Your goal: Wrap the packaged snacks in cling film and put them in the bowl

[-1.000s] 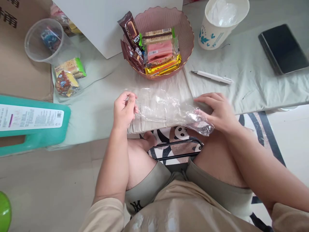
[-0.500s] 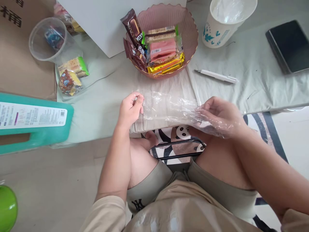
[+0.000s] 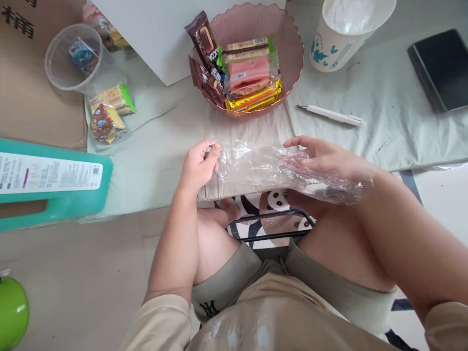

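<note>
A clear plastic bag (image 3: 252, 163), thin and crinkled, stretches between my hands above the front edge of the table. My left hand (image 3: 201, 163) is closed, pinching the bag's left end between thumb and fingers. At the right end, my right hand (image 3: 321, 158) has its fingers stretched out and apart, the index finger pointing left. Film lies over its lower fingers and trails below the palm to the wrist; whether those fingers are inside the bag I cannot tell. Beyond the bag stands a pink scalloped bowl (image 3: 292, 63) holding wrapped snacks (image 3: 248, 75).
A white pen-like tool (image 3: 331, 115) lies right of the bowl, near a paper cup (image 3: 332, 48) with plastic inside and a dark phone-like device (image 3: 440, 70). Leftward are a clear plastic cup (image 3: 73, 58), wrapped snacks (image 3: 109, 112), a teal jug (image 3: 87, 204) and a cardboard box (image 3: 40, 97).
My right hand has spread its fingers and shifted slightly up, the index finger now reaching left. The film bunches more along its palm and wrist. My left hand keeps its pinch.
</note>
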A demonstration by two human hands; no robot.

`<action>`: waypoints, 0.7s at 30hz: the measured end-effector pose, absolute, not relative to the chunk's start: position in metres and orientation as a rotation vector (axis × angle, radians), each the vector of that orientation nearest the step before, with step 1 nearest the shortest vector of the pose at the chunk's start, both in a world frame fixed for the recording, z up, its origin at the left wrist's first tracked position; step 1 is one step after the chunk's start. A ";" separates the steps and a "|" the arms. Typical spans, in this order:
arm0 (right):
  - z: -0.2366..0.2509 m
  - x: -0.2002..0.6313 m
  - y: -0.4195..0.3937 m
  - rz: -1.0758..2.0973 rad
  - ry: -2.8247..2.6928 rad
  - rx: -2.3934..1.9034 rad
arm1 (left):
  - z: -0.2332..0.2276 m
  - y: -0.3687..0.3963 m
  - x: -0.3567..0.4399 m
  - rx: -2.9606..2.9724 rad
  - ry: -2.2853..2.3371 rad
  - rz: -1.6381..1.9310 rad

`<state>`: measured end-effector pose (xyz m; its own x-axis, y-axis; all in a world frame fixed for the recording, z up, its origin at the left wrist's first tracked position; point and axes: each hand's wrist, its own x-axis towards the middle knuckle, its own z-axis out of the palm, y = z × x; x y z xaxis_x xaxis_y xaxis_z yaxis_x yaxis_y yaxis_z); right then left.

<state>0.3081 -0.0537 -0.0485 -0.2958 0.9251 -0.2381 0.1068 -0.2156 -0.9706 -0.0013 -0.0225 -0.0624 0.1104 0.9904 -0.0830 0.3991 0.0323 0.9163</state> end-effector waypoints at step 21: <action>-0.023 0.302 -0.056 2.136 -1.178 -1.016 | -0.061 -0.022 0.001 1.513 1.422 0.829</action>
<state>0.3019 -0.0562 -0.0234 -0.6006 0.7085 -0.3704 -0.0649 -0.5050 -0.8607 0.0007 -0.0221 -0.0607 0.1236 0.9878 -0.0944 0.4043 0.0368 0.9139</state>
